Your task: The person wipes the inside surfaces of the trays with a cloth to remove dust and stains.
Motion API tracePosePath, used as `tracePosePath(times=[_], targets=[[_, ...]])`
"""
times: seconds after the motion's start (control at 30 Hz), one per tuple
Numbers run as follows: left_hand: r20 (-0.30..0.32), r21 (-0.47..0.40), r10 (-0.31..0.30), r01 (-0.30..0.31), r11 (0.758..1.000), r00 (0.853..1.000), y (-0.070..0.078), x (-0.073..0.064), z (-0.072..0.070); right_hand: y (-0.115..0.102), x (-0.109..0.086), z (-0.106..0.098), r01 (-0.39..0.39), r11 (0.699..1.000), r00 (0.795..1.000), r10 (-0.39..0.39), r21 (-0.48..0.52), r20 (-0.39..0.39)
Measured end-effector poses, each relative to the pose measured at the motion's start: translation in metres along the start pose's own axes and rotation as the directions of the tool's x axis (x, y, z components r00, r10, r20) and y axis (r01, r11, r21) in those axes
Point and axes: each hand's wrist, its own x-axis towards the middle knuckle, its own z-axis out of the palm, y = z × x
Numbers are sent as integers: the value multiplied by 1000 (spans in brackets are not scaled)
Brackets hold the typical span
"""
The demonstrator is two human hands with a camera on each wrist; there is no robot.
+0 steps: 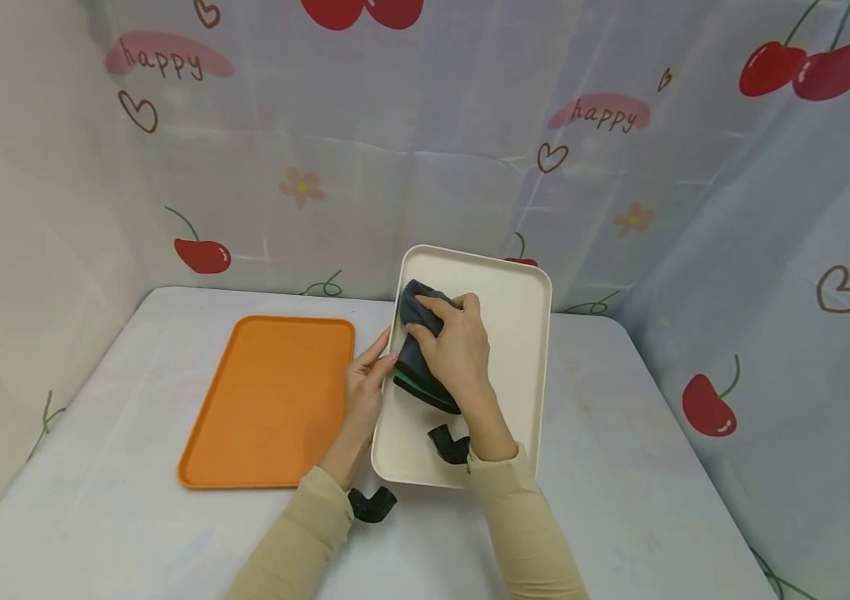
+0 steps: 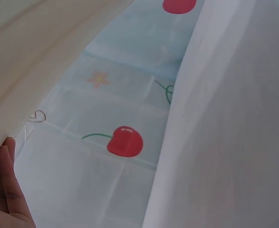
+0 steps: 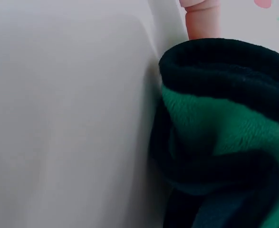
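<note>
A cream-white tray [image 1: 511, 358] is held up off the table, tilted so its inside faces the head camera. At its left edge my left hand [image 1: 367, 387] grips the rim; the left wrist view shows those fingers [image 2: 8, 185] against the tray's underside [image 2: 15, 80]. My right hand [image 1: 462, 346] pinches a folded cloth [image 1: 425, 367], dark grey outside with a green inner side and black edging, against the tray's left inner side. In the right wrist view the cloth [image 3: 229, 118] lies along the tray wall, and the right fingers are hidden.
An orange tray [image 1: 275, 404] lies flat on the white-covered table [image 1: 605, 467], left of the hands. Behind and at the right hangs a cherry-print curtain [image 1: 410, 108]. Black pieces, one [image 1: 372, 504] at the left wrist and another [image 1: 449, 446] at the right, stick out by the sleeves.
</note>
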Motion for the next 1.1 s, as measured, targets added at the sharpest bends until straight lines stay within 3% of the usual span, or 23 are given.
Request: tracePosePath(times=[0.3,0.73,1.1], targets=[[-36,-5,-35,35,999,999,0,1,-3,4,3,-7,-88,996,996,88,23,26],[-48,21,-18,19,1000,999,5,5,-7,24,4,-25,-238,970,971,237,49,21],[-58,-24,-13,12,1000,998,8,5,-8,45,2,-36,-262,965,964,261,1,-52]])
